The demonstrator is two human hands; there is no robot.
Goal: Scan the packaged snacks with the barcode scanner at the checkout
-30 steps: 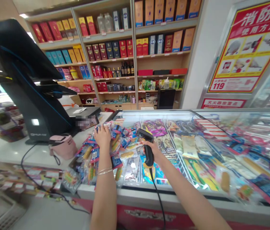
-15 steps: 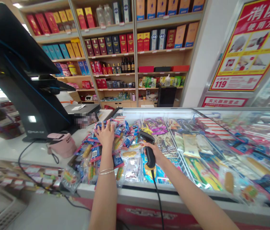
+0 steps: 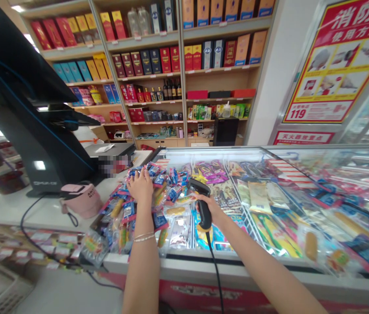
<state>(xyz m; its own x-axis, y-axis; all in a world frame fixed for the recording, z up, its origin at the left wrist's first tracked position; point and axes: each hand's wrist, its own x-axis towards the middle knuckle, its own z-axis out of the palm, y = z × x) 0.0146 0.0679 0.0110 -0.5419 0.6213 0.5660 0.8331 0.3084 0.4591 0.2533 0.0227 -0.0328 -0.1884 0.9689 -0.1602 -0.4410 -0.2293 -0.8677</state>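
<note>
My right hand (image 3: 210,206) is wrapped around a black barcode scanner (image 3: 205,213), which is held above the freezer's glass top with its head tilted up and to the left. A cord (image 3: 215,266) runs down from its handle. My left hand (image 3: 141,186) rests on a heap of small sealed snack packets (image 3: 128,210), its fingers apart and slightly bent over the blue ones near the top. Some packets are blue and pink, others clear with a sausage-shaped or corn-coloured food inside. The fingertips partly sink among the wrappers, and no packet is lifted.
A black checkout monitor (image 3: 40,126) and a pink cup holder (image 3: 82,200) stand on the white counter at left. The chest freezer (image 3: 204,261) holds ice-cream packs under glass; more packets (image 3: 338,259) lie on its right. Shelves of boxes (image 3: 145,63) rise behind. A white basket (image 3: 1,279) is low left.
My left hand's fingers have drawn in from a wide spread to a bent pose on the packets. The scanner and right hand stay almost in place; the view has shifted slightly.
</note>
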